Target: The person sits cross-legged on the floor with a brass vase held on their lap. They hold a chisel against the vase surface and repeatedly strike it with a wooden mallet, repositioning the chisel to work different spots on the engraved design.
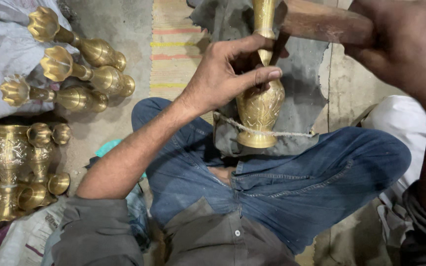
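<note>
A brass vase [260, 111] lies across a grey cloth [297, 93] between my crossed legs, its base toward me and a cord [272, 132] running over it. My left hand [225, 74] pinches a thin metal punch [268, 55] against the vase's neck, thumb and fingers resting on the brass. My right hand [400, 42], at the top right, is closed around the wooden handle of a hammer [321, 22] held just above the punch. The hammer's head is hidden behind the vase's upper part.
Three brass vases [82, 74] with flower-shaped mouths lie on a pale sheet at the upper left. More brass vessels [16, 167] are piled at the left edge. A striped mat [173, 44] covers the floor ahead. White cloth [395, 118] sits at my right knee.
</note>
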